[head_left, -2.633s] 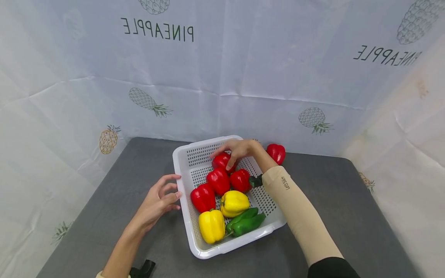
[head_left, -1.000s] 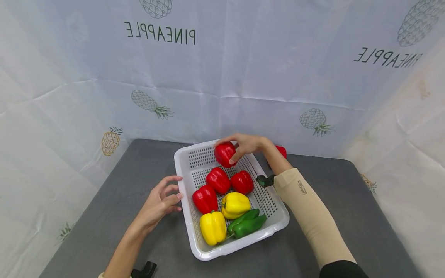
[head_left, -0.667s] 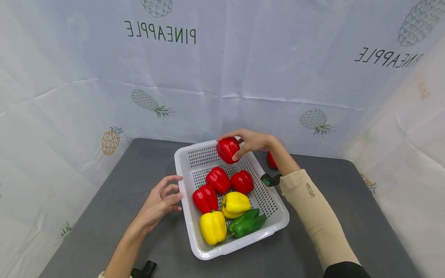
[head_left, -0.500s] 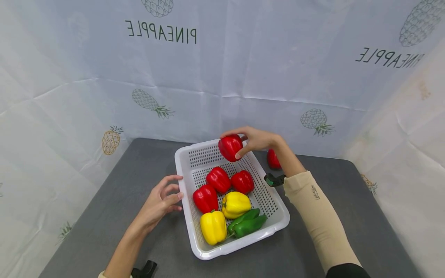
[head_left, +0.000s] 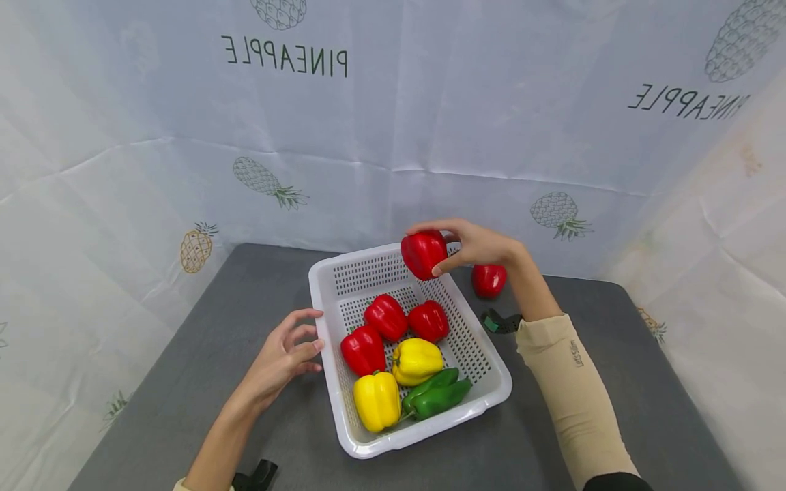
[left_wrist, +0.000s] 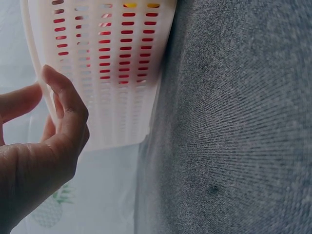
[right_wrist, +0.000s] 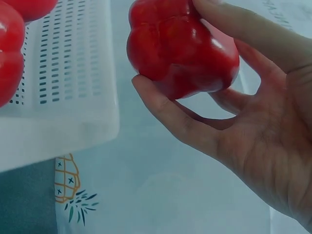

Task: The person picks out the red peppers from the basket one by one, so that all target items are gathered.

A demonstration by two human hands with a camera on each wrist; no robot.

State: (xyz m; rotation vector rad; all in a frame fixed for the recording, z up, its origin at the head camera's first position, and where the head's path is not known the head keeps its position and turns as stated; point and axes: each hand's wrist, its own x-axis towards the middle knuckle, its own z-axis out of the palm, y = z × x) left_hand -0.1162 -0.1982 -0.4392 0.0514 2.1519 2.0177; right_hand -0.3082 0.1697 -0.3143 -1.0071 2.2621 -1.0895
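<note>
My right hand (head_left: 475, 244) grips a red bell pepper (head_left: 424, 254) above the far right corner of a white perforated basket (head_left: 331, 416). In the right wrist view, thumb and fingers span this pepper (right_wrist: 180, 48), clear of the basket wall. My left hand (head_left: 284, 354) pinches the basket's left rim; the left wrist view has thumb and fingertips on either side of that rim (left_wrist: 34, 53). Inside lie several vegetables: red bell peppers (head_left: 385, 318), two yellow bell peppers (head_left: 376, 402) and two green peppers (head_left: 439, 399).
Another red bell pepper (head_left: 488, 281) sits on the dark grey table (head_left: 589, 354), right of the basket and behind my right forearm. A pineapple-print cloth (head_left: 460, 123) hangs along the table's back edge and both sides.
My right hand has taken a red bell pepper from the basket's far part, lifting it up and to the right. My left hand has stayed at the rim.
</note>
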